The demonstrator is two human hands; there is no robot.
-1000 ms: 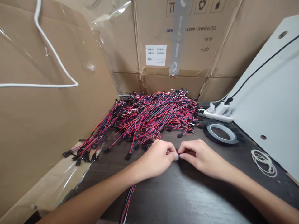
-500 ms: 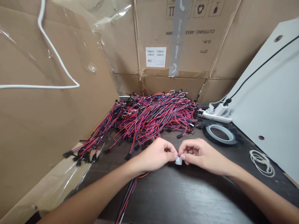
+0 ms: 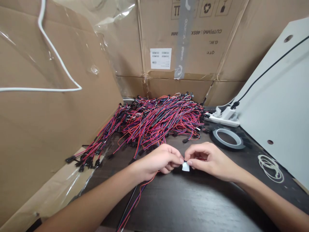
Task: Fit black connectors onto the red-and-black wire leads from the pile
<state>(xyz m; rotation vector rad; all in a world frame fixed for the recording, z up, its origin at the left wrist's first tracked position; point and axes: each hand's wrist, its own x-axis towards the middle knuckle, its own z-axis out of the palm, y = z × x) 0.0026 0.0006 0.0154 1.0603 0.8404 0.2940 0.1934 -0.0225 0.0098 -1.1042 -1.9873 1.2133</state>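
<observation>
Dark tabletop (image 3: 188,203): heap of red-and-blue wires (image 3: 164,119) at centre; white power strip (image 3: 223,120), tape roll (image 3: 239,141), pale coiled cord (image 3: 271,166) toward right.

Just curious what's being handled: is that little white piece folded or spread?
Spread where visible: the white piece hangs flat below the fingertips; its top is unclear.

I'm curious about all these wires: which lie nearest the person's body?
The few strands on the near side of the left hand; the big heap lies beyond it.
</observation>
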